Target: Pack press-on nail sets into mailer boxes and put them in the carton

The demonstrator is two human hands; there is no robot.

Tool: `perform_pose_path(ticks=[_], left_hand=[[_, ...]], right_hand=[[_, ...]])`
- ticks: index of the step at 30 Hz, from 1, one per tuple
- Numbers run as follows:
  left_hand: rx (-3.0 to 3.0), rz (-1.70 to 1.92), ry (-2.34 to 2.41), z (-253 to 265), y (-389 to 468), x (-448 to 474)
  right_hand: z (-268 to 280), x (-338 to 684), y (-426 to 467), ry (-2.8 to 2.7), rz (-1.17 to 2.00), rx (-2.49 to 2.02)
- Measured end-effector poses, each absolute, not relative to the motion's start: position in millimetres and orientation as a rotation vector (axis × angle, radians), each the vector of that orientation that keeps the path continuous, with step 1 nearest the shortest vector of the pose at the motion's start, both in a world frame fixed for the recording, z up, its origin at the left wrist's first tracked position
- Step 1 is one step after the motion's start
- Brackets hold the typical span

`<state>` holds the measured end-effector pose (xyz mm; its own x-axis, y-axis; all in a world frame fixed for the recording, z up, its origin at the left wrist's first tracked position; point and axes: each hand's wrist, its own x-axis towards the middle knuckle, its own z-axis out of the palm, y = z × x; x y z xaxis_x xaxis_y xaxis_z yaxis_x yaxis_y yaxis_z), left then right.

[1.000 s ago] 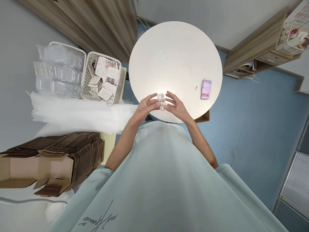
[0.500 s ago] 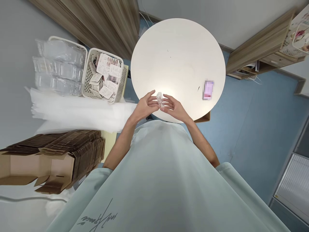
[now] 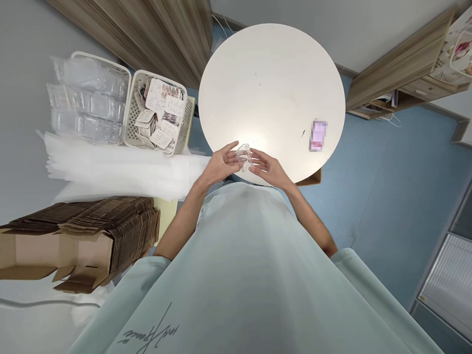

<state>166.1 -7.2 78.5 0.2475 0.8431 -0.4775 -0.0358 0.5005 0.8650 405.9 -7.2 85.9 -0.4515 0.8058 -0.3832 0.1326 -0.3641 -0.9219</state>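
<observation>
Between my two hands, over the near edge of the round white table [image 3: 273, 73], is a small clear plastic case [image 3: 244, 153]. It looks spread apart, like a hinged box with its lid raised. My left hand [image 3: 222, 163] grips its left side, thumb below and fingers behind. On the other side my right hand [image 3: 269, 168] holds the case's right edge between thumb and fingers. What the case contains, if anything, is too small to make out.
A blurred-out phone-like object [image 3: 317, 135] lies on the table's right side. To the left stand a basket of printed cards [image 3: 157, 115], clear plastic packaging [image 3: 88, 101], white wrapping sheets [image 3: 125, 172] and folded cardboard boxes [image 3: 129, 231]. A wooden cabinet [image 3: 398, 69] is at right.
The clear case has gone from a narrow closed-looking shape to a wider, opened one. My hands have moved slightly apart and a little to the right.
</observation>
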Motion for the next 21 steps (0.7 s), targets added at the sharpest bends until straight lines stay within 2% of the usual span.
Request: perform_pose_path(ticks=[13,21], left_hand=[[0.978,0.833,1.203,75.4,-8.4,142.5],[0.979,0.81,1.202,60.3,-23.6,133.3]], right_hand=[[84.1,421.6,9.9,-1.37,1.794,-1.292],[82.2,393.3,28.3,-1.277,1.509,-1.44]])
